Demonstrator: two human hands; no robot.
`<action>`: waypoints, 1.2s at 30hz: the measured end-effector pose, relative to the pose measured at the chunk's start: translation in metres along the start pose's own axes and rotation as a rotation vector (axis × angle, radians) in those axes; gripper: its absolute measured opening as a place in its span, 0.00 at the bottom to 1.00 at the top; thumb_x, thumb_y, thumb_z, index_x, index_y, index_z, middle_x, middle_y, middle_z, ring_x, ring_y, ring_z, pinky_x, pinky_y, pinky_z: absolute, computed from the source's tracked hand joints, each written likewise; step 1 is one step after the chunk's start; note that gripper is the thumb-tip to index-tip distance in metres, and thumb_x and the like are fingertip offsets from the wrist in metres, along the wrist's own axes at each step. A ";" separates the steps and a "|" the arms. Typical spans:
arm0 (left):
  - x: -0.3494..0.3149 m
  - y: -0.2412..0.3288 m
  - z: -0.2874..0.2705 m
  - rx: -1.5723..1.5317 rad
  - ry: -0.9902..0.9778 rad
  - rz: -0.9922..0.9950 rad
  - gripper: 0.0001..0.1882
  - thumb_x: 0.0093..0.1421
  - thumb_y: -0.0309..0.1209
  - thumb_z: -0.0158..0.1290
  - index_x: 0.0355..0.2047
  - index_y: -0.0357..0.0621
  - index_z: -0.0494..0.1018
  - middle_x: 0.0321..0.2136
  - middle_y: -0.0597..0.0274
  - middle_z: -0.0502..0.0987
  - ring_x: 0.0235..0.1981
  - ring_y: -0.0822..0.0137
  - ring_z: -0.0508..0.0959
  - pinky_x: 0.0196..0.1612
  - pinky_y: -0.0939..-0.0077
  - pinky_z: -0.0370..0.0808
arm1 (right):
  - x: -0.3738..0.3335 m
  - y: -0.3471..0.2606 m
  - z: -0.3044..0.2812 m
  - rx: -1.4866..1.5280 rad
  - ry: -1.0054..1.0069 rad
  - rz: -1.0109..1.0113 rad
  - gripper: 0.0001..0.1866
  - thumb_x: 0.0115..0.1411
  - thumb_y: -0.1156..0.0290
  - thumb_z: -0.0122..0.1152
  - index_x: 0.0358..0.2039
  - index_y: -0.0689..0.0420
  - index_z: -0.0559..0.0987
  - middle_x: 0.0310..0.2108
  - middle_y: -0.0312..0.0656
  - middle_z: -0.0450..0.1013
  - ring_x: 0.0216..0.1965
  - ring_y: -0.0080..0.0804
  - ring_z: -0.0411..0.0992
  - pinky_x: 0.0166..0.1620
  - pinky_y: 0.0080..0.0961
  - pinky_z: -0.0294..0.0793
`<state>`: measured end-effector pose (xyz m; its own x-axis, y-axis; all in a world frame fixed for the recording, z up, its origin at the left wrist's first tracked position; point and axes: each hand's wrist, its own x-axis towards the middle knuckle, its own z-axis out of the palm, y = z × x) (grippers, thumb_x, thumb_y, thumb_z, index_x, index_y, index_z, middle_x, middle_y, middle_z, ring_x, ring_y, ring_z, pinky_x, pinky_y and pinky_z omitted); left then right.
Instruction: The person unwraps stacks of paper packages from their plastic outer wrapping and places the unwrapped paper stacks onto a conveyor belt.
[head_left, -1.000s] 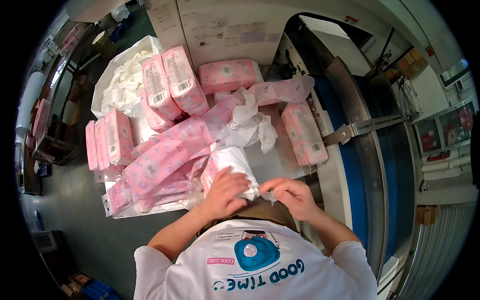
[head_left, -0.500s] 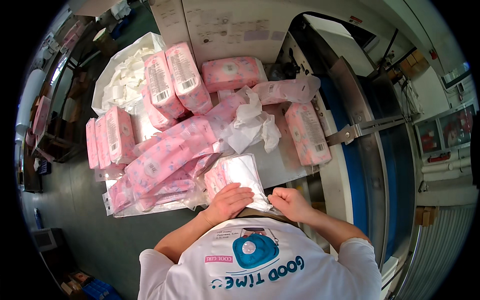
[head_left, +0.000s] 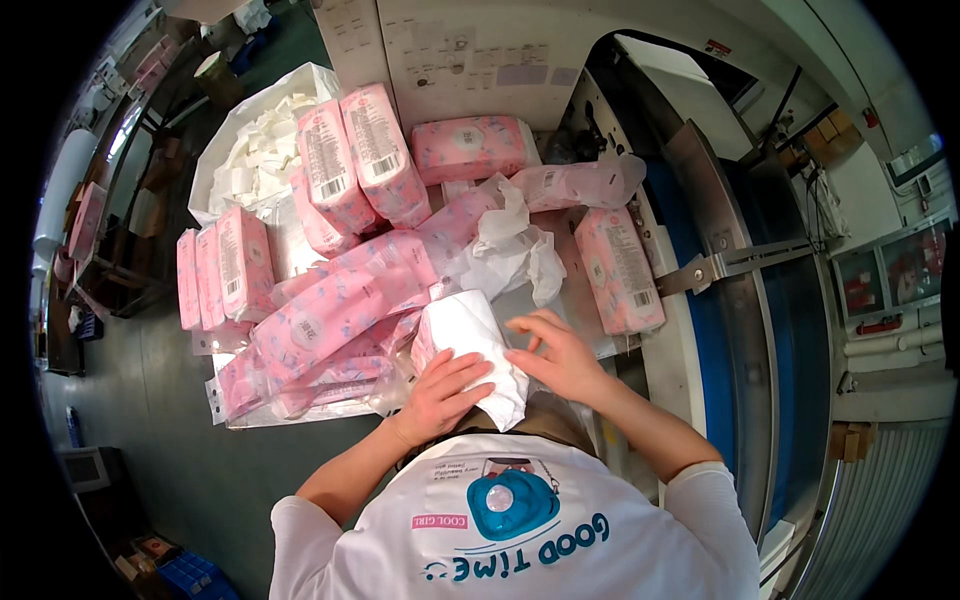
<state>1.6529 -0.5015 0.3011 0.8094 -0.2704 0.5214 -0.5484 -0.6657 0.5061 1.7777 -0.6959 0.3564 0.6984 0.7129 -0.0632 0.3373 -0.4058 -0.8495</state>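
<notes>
A white stack of tissues (head_left: 466, 335) in a partly pulled-on pink wrapper lies at the near edge of the work table (head_left: 560, 262). My left hand (head_left: 441, 393) presses flat on the stack's near left side. My right hand (head_left: 556, 357) touches its right edge with fingers spread. Empty pink wrappers (head_left: 330, 315) lie piled just left of the stack. A crumpled white plastic sheet (head_left: 510, 245) sits behind it.
Sealed pink tissue packs stand at the back (head_left: 355, 160), lie at the back middle (head_left: 470, 148) and at the right (head_left: 618, 270). More packs line the left edge (head_left: 225, 265). A white bag of loose tissues (head_left: 258, 160) is at the far left. A blue conveyor (head_left: 755, 330) runs along the right.
The tissue stack has been turned and laid flatter toward me. My left hand slid onto its near side and my right hand opened out, moving from the near end to its right edge.
</notes>
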 end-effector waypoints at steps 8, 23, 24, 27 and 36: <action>-0.009 -0.006 0.015 -0.110 0.298 -0.163 0.33 0.41 0.26 0.60 0.50 0.37 0.66 0.53 0.47 0.66 0.54 0.48 0.66 0.56 0.53 0.61 | 0.013 0.015 0.039 0.214 -0.038 0.191 0.15 0.49 0.65 0.63 0.33 0.60 0.70 0.33 0.41 0.69 0.36 0.36 0.69 0.37 0.30 0.68; 0.066 -0.030 0.095 -0.027 0.053 0.070 0.13 0.46 0.30 0.57 0.35 0.50 0.76 0.41 0.67 0.74 0.48 0.60 0.69 0.57 0.52 0.56 | -0.142 0.062 -0.151 1.214 1.181 0.099 0.15 0.60 0.69 0.48 0.48 0.51 0.68 0.40 0.38 0.71 0.36 0.28 0.71 0.30 0.23 0.71; 0.072 -0.032 0.120 -0.044 0.028 0.072 0.12 0.47 0.30 0.57 0.34 0.50 0.76 0.40 0.68 0.74 0.48 0.61 0.69 0.57 0.52 0.56 | -0.146 0.057 -0.144 1.194 1.225 0.133 0.16 0.59 0.69 0.49 0.49 0.51 0.68 0.41 0.38 0.71 0.36 0.29 0.71 0.30 0.24 0.72; 0.096 -0.037 0.199 0.002 -0.157 0.083 0.10 0.49 0.30 0.56 0.34 0.46 0.76 0.36 0.66 0.76 0.47 0.62 0.70 0.56 0.52 0.57 | -0.172 0.075 -0.128 1.089 1.216 0.224 0.22 0.56 0.74 0.50 0.53 0.52 0.65 0.46 0.38 0.70 0.41 0.33 0.71 0.36 0.26 0.74; 0.056 -0.055 0.185 -0.223 0.108 -0.396 0.20 0.53 0.29 0.50 0.47 0.41 0.67 0.47 0.48 0.70 0.50 0.49 0.67 0.54 0.56 0.61 | -0.139 0.094 -0.085 0.662 1.249 0.206 0.11 0.55 0.84 0.44 0.36 0.63 0.74 0.46 0.42 0.69 0.45 0.30 0.68 0.50 0.27 0.68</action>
<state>1.7670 -0.6084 0.1750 0.9455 0.0559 0.3207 -0.2432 -0.5337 0.8099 1.7656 -0.8819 0.3293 0.9032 -0.4290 -0.0136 0.0549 0.1470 -0.9876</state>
